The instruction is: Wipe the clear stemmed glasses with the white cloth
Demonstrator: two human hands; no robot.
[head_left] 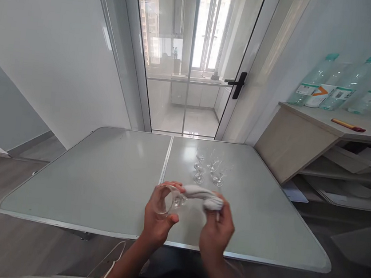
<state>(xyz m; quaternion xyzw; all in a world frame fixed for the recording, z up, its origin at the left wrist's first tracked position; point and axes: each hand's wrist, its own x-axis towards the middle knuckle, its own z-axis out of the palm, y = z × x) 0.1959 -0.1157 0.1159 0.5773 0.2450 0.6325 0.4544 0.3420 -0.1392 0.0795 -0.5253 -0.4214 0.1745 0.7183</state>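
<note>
Tipped on its side, a clear stemmed glass [166, 200] rests in my left hand [156, 225], whose fingers curve round the bowl with its rim toward me. The short stem points right. My right hand [217, 232], a little blurred, grips a bunched white cloth [204, 195]. The cloth stretches left to the fingertips of my left hand, close to the foot of the glass. Both hands are above the near part of the table. Beyond them, several more stemmed glasses [199, 172] stand upright in a small group.
The pale green table [110, 179] has a metal edge and a centre seam. At the right, a wooden shelf unit [299, 138] carries several plastic bottles [340, 89] and a yellow-red stick-like packet [348, 125]. A glass door [188, 81] stands behind. A white cable [112, 264] hangs at the near left.
</note>
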